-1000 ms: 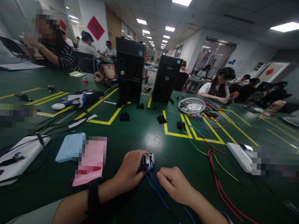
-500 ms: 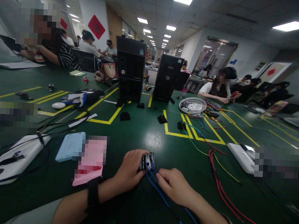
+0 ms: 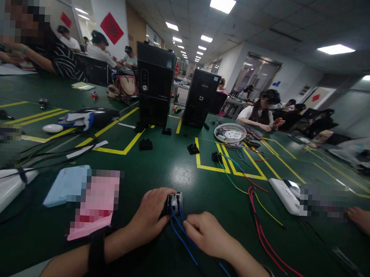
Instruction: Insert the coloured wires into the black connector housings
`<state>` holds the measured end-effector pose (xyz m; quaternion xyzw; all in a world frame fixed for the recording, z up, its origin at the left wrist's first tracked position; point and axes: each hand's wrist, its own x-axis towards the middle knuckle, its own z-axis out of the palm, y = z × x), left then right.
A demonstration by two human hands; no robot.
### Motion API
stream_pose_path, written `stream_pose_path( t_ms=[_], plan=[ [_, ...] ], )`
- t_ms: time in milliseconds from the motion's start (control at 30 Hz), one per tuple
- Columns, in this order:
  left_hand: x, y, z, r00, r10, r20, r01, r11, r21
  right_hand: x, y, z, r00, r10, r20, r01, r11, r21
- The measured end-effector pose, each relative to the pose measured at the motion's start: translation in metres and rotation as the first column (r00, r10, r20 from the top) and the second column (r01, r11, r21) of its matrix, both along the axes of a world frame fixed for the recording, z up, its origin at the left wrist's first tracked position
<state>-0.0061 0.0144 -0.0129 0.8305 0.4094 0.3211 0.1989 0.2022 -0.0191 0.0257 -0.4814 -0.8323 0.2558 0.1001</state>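
My left hand is closed around the left side of a small black-and-silver wiring block on the green table. Two blue wires come out of the block's near side and run toward me, down to the right. My right hand has its fingers pinched on the right-hand blue wire, close to the block. Part of that wire passes under the hand and shows again below it. The block's left edge and the exact grip of the right fingertips are hidden.
Beyond my hands lie black blocks, a white basket and two black computer towers. Red wires lie to the right, near a white power bank-like case. A pink packet and blue case lie left. Another person's hand rests far right.
The view has swung a little to the right, so the scene sits further left. Another person's hand now shows at the right edge. My hands keep nearly the same hold on block and wire.
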Motion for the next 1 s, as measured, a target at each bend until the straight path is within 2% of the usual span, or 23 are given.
stream_pose_path(
  t_ms=[267,367,500,800,1000],
  plan=[
    [0.0007,-0.0002,0.0043,1.000,-0.002,-0.018,0.001,1.000,-0.021,0.0035,0.0038,0.0055,0.957,-0.083,-0.277,0.063,0.995,-0.081],
    [0.0001,-0.0004,0.0036,1.000,-0.010,-0.017,0.010,1.000,-0.011,0.0043,0.0059,0.0044,0.967,-0.055,-0.250,0.021,0.990,-0.137],
    [-0.0013,-0.0008,0.0007,1.000,-0.003,-0.021,0.003,1.000,0.001,0.0052,0.0064,0.0022,0.988,0.012,-0.156,-0.033,0.991,-0.131],
    [-0.0003,-0.0003,0.0024,0.999,-0.006,-0.053,0.005,1.000,-0.013,0.0057,0.0052,0.0070,0.946,-0.038,-0.323,0.002,0.994,-0.111],
    [-0.0001,-0.0016,0.0042,0.999,0.002,-0.049,-0.003,1.000,-0.017,0.0046,0.0079,0.0032,0.993,0.029,-0.117,-0.036,0.998,-0.055]
  ],
)
